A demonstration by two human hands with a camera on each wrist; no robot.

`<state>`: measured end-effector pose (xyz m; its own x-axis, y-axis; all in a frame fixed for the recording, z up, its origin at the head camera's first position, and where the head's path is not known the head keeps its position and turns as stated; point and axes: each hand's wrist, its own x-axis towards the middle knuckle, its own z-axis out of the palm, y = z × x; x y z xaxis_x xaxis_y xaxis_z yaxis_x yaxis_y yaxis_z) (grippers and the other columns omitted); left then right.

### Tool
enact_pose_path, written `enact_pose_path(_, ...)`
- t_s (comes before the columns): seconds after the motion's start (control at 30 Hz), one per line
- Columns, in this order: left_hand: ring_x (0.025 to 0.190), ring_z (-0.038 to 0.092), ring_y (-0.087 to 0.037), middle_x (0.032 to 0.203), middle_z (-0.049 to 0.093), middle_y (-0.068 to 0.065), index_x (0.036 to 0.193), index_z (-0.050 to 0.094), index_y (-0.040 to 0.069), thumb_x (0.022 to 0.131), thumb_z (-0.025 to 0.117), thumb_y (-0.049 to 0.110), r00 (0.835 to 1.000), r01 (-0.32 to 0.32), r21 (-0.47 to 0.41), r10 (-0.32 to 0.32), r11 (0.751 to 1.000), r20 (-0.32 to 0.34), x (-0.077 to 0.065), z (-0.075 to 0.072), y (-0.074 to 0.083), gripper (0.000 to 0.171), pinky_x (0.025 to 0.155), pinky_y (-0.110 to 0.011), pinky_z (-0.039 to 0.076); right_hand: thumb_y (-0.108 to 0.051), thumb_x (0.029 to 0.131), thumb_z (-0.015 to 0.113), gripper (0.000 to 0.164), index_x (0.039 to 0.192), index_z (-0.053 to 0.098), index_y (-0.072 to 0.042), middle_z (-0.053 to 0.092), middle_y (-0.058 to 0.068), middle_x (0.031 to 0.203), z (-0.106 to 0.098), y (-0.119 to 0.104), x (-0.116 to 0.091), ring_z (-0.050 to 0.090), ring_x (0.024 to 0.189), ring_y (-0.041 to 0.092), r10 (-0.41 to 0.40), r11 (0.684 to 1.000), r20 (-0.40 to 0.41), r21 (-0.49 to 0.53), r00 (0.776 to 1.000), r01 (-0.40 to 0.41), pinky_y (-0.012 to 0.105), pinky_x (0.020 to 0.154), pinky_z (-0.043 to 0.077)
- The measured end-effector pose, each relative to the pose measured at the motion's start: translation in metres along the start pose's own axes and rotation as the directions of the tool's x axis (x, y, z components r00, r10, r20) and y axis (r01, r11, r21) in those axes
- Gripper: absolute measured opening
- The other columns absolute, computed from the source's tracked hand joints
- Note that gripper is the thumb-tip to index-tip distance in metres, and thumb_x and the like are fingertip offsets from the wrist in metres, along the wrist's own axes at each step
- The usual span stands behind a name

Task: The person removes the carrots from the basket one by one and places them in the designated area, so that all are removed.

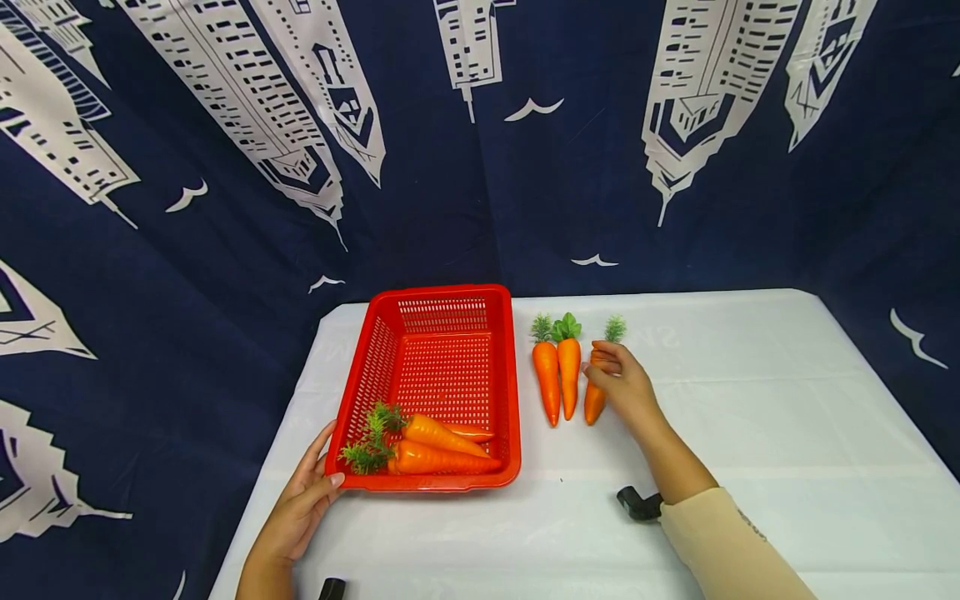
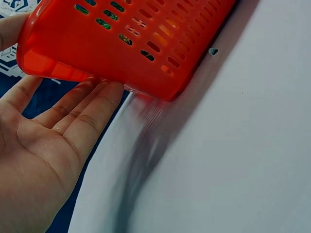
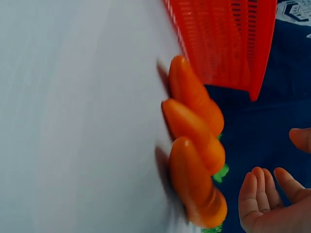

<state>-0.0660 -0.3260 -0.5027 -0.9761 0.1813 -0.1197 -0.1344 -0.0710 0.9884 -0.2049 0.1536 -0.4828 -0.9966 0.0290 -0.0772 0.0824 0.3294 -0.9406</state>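
A red plastic basket (image 1: 516,392) stands on the white table with three orange toy carrots (image 1: 442,458) at its near end, one partly hidden. My left hand (image 1: 300,500) grips its near left corner, thumb on the rim and fingers beneath it in the left wrist view. To the right of the basket (image 3: 218,43), three more carrots lie in a row: a left carrot (image 1: 547,383), a middle carrot (image 1: 569,379) and a right carrot (image 1: 595,404). Over the right one hovers my right hand (image 1: 622,379). Its fingers (image 3: 260,191) and thumb are spread apart, holding nothing.
The white-covered table (image 1: 750,400) reaches to a dark blue cloth (image 1: 450,208) printed with white buildings, behind and at both sides. A black object (image 1: 637,504) shows by the right sleeve (image 1: 720,533), and another black piece (image 1: 332,589) at the bottom edge.
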Motion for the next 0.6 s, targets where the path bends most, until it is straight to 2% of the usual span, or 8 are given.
enact_pose_path(0.07, 0.126, 0.058, -0.006, 0.151, 0.043, 0.006, 0.164, 0.011, 0.03, 0.103, 0.045, 0.002, 1.0, -0.012, 0.006, 0.012, 1.0, 0.013, 0.0, -0.001, 0.0, 0.075, 0.101, -0.021, 0.049, -0.025, 0.099, 0.064, 0.057, 0.149, 0.045, -0.007, 0.053, 0.019, 0.145, 0.002, -0.003, -0.001, 0.053, 0.128, 0.031, -0.014, 1.0, 0.013, 0.015, 1.0, 0.014, 0.015, 0.092, 0.045)
enact_pose_path(0.17, 0.126, 0.058, -0.005, 0.15, 0.043, 0.007, 0.164, 0.01, 0.028, 0.103, 0.045, 0.002, 0.999, -0.031, 0.009, 0.031, 0.999, 0.029, 0.0, -0.001, 0.001, 0.075, 0.101, -0.021, 0.05, -0.026, 0.098, 0.064, 0.056, 0.149, 0.046, -0.009, 0.054, 0.018, 0.144, 0.006, -0.008, -0.004, 0.055, 0.126, 0.03, -0.03, 0.999, 0.029, 0.041, 0.999, 0.029, 0.012, 0.088, 0.045)
enact_pose_path(0.47, 0.127, 0.058, -0.005, 0.151, 0.044, 0.007, 0.164, 0.008, 0.026, 0.104, 0.044, 0.002, 0.996, -0.065, 0.001, 0.065, 0.998, 0.059, -0.001, -0.001, 0.001, 0.074, 0.101, -0.021, 0.05, -0.031, 0.098, 0.064, 0.054, 0.148, 0.048, -0.016, 0.058, 0.016, 0.137, 0.014, -0.023, -0.016, 0.057, 0.122, 0.028, -0.064, 0.996, 0.086, 0.06, 0.994, 0.059, 0.026, 0.092, 0.048)
enact_pose_path(0.6, 0.128, 0.057, -0.005, 0.151, 0.043, 0.007, 0.164, 0.008, 0.025, 0.104, 0.044, 0.001, 0.996, -0.07, -0.002, 0.07, 0.998, 0.061, 0.0, -0.001, 0.001, 0.074, 0.101, -0.021, 0.049, -0.03, 0.098, 0.066, 0.053, 0.146, 0.05, -0.015, 0.058, 0.016, 0.139, 0.019, -0.028, -0.019, 0.058, 0.123, 0.027, -0.095, 0.993, 0.109, 0.082, 0.989, 0.086, 0.029, 0.096, 0.049)
